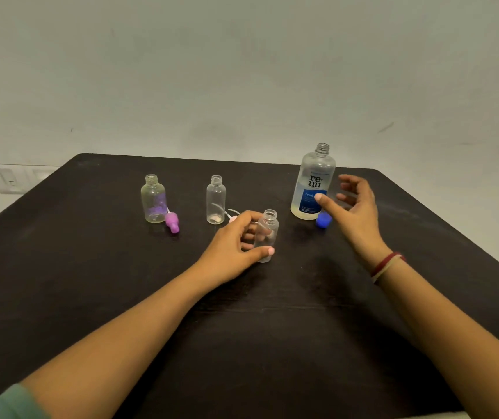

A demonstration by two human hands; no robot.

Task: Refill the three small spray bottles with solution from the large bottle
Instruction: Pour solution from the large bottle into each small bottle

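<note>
Head view: left hand (236,241) grips the nearest small bottle (268,234) on the counter (91,267), hiding most of a pink cap (232,218). Right hand (355,207), fingers spread, half-covers a blue cap (322,221); contact with the large bottle (314,179) unclear.

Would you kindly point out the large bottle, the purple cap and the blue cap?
large bottle (314,182): head view, on its label.
purple cap (172,222): head view, on its body.
blue cap (322,221): head view, on its side.
</note>
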